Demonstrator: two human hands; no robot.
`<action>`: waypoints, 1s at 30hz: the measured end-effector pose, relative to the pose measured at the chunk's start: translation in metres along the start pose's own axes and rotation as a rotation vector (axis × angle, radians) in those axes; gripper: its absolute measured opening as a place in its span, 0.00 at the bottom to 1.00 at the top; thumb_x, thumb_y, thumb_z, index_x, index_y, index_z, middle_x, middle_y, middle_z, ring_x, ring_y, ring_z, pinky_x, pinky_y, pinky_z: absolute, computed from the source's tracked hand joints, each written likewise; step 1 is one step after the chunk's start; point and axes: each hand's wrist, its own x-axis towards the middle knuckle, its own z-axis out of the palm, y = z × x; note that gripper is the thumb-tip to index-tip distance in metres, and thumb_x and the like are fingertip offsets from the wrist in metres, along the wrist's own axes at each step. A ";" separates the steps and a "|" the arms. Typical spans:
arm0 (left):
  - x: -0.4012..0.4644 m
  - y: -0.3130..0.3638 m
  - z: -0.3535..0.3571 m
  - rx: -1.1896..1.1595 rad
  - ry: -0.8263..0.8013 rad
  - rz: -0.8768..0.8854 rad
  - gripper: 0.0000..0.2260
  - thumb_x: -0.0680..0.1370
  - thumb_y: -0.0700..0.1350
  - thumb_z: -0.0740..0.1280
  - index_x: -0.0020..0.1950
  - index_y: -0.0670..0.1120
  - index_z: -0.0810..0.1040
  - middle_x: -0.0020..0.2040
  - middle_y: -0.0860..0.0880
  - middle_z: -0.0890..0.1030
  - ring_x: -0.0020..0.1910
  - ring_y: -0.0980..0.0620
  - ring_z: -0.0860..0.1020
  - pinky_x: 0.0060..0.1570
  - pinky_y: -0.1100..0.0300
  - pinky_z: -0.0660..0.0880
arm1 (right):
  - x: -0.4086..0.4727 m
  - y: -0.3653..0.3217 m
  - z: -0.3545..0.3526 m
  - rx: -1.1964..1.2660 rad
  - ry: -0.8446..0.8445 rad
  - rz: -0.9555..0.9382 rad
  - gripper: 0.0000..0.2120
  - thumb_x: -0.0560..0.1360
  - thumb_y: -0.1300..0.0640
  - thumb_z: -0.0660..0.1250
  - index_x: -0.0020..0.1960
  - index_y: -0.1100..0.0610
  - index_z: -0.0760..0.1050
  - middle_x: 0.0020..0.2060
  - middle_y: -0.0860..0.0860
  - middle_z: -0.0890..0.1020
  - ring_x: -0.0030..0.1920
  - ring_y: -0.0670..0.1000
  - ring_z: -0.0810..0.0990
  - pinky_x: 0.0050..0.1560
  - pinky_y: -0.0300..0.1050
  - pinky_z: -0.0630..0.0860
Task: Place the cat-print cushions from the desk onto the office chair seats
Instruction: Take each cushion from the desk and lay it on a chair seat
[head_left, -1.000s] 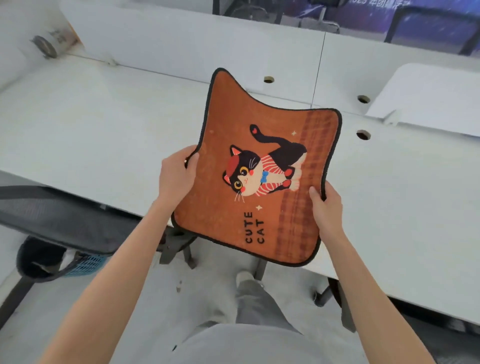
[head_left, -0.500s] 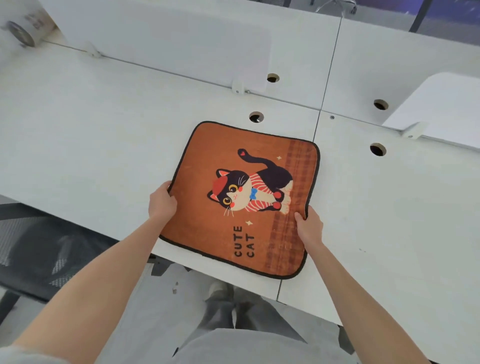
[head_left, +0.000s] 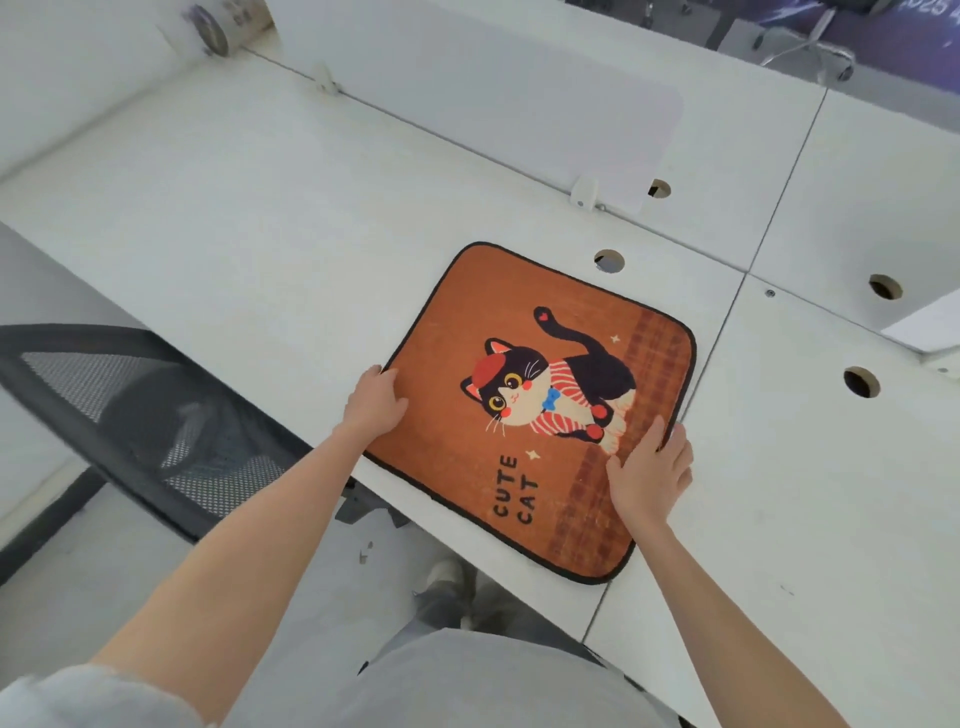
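An orange cat-print cushion (head_left: 540, 405) with a black border and the words "CUTE CAT" lies flat on the white desk (head_left: 249, 223), its near corner just over the front edge. My left hand (head_left: 375, 402) rests palm down on the cushion's left edge. My right hand (head_left: 649, 475) lies flat on its plaid right side, fingers apart. Neither hand is closed around the cushion. A black mesh office chair (head_left: 156, 415) stands to the left, below the desk edge; only its mesh is visible.
A low white divider panel (head_left: 493, 104) runs along the back of the desk. Round cable holes (head_left: 609, 261) sit behind and to the right of the cushion. A metal cylinder (head_left: 208, 31) lies at the far left corner. My legs and the floor are below.
The cushion went from held up in both hands to lying flat on the desk. Both hands have loosened from its edges and now rest on top of it.
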 end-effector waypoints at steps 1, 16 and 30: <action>-0.005 -0.001 -0.004 -0.054 0.037 0.004 0.23 0.78 0.42 0.60 0.72 0.40 0.62 0.74 0.39 0.60 0.74 0.43 0.59 0.71 0.49 0.60 | -0.002 -0.008 0.000 0.013 0.008 -0.070 0.30 0.74 0.56 0.65 0.72 0.57 0.57 0.72 0.59 0.60 0.72 0.59 0.58 0.70 0.57 0.59; -0.133 -0.130 -0.104 -0.022 0.870 -0.366 0.21 0.75 0.40 0.61 0.67 0.37 0.67 0.68 0.39 0.69 0.68 0.40 0.64 0.66 0.49 0.65 | -0.188 -0.215 0.033 0.869 -1.388 0.171 0.17 0.79 0.64 0.55 0.65 0.70 0.64 0.60 0.67 0.75 0.60 0.63 0.77 0.57 0.47 0.75; -0.130 -0.182 -0.100 -1.371 0.402 -0.472 0.03 0.78 0.36 0.59 0.43 0.41 0.69 0.40 0.45 0.75 0.37 0.51 0.75 0.41 0.56 0.76 | -0.235 -0.220 0.049 1.191 -1.221 0.565 0.02 0.76 0.67 0.61 0.46 0.64 0.72 0.42 0.60 0.78 0.44 0.54 0.78 0.30 0.41 0.81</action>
